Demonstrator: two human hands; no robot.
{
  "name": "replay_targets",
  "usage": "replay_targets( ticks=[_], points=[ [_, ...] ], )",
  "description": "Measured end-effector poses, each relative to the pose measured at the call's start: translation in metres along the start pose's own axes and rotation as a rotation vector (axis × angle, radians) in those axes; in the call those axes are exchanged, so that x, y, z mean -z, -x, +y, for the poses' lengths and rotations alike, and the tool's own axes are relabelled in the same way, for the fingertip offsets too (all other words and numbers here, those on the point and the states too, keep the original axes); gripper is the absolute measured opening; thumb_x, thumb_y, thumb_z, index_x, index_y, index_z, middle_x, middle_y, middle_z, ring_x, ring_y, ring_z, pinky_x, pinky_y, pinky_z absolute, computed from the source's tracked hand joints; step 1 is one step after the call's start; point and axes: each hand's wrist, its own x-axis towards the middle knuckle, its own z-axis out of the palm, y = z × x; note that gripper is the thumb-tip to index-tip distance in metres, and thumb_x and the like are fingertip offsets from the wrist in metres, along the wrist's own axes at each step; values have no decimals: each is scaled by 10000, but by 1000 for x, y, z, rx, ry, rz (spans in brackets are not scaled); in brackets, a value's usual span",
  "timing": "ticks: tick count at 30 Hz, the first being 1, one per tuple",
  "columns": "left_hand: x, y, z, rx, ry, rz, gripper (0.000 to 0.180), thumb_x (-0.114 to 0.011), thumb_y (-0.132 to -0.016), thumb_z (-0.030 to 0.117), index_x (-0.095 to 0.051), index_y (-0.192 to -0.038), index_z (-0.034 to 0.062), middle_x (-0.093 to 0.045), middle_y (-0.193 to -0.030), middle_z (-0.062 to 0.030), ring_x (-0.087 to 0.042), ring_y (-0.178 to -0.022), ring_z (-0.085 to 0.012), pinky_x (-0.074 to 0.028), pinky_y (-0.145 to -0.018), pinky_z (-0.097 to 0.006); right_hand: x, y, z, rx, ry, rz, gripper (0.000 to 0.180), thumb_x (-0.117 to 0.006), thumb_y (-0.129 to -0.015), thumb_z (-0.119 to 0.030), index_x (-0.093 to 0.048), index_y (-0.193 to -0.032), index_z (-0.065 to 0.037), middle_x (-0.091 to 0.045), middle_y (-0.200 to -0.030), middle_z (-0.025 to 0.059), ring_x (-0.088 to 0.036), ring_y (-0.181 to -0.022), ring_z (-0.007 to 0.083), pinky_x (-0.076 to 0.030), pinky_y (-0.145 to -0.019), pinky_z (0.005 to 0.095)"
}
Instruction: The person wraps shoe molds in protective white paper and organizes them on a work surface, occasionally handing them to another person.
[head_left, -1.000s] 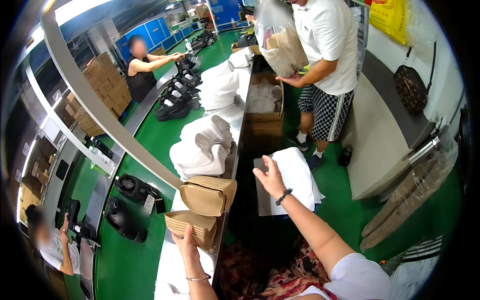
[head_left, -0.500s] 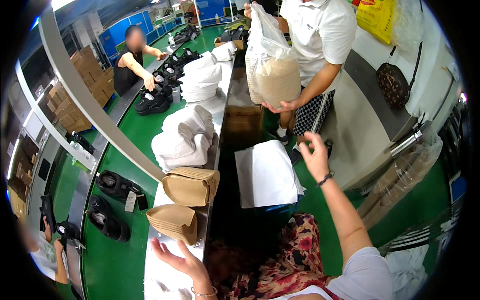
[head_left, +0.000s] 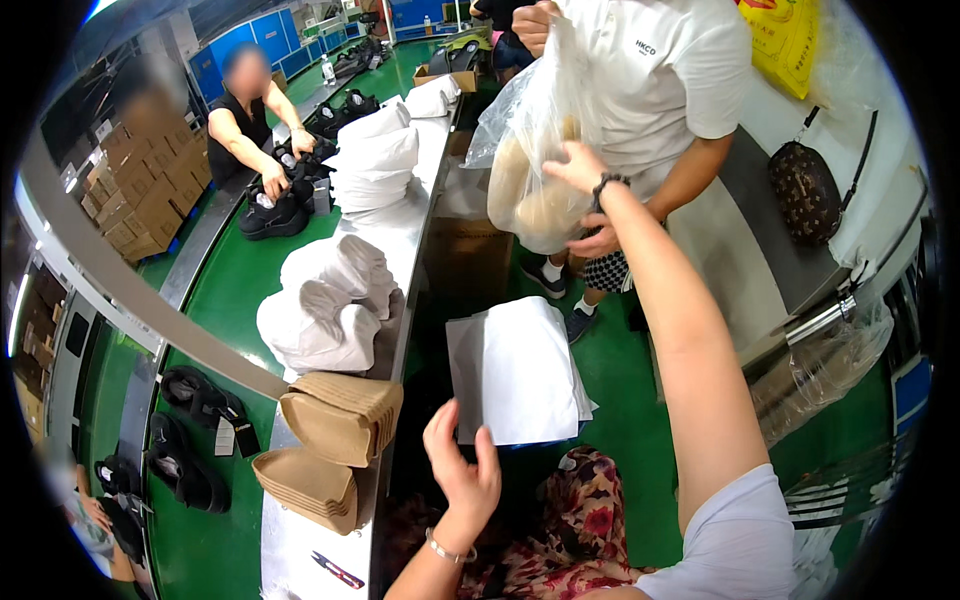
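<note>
A standing person in a white shirt (head_left: 660, 90) holds up a clear plastic bag (head_left: 520, 150) with tan, rounded pieces inside. My right hand (head_left: 577, 167) reaches up on a stretched arm and grips the side of that bag, just above the other person's lower hand (head_left: 597, 240). My left hand (head_left: 462, 478) hovers low over my patterned lap, palm up, fingers spread, holding nothing. It is nearest to a stack of white paper sheets (head_left: 515, 375) and to the metal table edge.
Stacks of brown moulded trays (head_left: 340, 415) and bundles of white paper (head_left: 320, 320) lie on the long table. Black shoes (head_left: 200, 400) sit on the green belt. Another person (head_left: 245, 120) works across it. Red-handled scissors (head_left: 335, 570), a cardboard box (head_left: 470, 255) and a brown handbag (head_left: 805, 190) are nearby.
My right hand rose from above the white sheets up to the plastic bag and took hold of it. The standing person brought the bag closer. My left hand lifted off the brown trays.
</note>
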Motion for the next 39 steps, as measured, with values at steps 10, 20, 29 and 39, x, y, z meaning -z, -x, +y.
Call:
replay_targets(
  ticks=[10, 20, 29, 39],
  points=[
    [-173, -162, 0, 212, 276, -271, 726, -638, -830, 373, -319, -1312, -66, -460, -1227, -262, -487, -1112, -269, -429, -883, -320, -22, 137, -12, 481, 7, 60, 422, -580, -724, -86, -498, -1136, -35, -518, -1034, 128, -505, -995, 308, -444, -776, 428],
    [-230, -137, -24, 491, 581, -461, 145, -550, -879, 89, -574, -793, -25, -570, -642, -33, -489, -561, -83, -402, -556, -220, 10, 241, 62, -98, -286, 103, 378, -520, -796, -32, -517, -1173, -6, -505, -1204, 186, -480, -1119, 361, -423, -918, 386],
    [-197, -43, -3, 528, 511, -645, 59, -536, -864, 19, -580, -890, -11, -585, -744, -27, -513, -635, -80, -427, -600, -224, 65, 336, 80, -184, -72, -426, 328, -522, -853, -361, -625, -1057, -126, -592, -999, 74, -518, -1025, 254, -263, -936, 490],
    [-185, 8, 10, 800, 934, -612, 147, -459, -859, -40, -554, -960, 9, -635, -847, -91, -581, -740, -142, -466, -725, -277, 44, 399, 83, -380, 43, -485, 649, -693, -709, -333, -444, -1223, -23, -554, -1027, 176, -507, -970, 368, -375, -899, 417]
  ],
)
